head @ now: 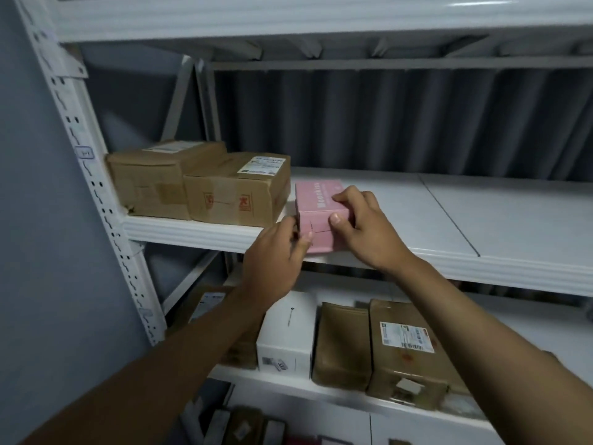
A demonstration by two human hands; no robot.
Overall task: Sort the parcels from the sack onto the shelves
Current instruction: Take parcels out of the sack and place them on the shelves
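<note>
A small pink box (pixel 316 200) sits at the front edge of the white middle shelf (pixel 449 220), just right of two brown cardboard parcels (pixel 237 187). My left hand (pixel 272 261) holds the box's lower left front corner. My right hand (pixel 362 226) grips its right side, thumb on the front face and fingers over the top. The sack is not in view.
The lower shelf (pixel 321 388) carries a white box (pixel 285 335), a brown padded bag (pixel 343 345) and a labelled brown parcel (pixel 407 351). More parcels lie at the bottom. A white perforated upright (pixel 96 194) stands at left. The middle shelf's right part is bare.
</note>
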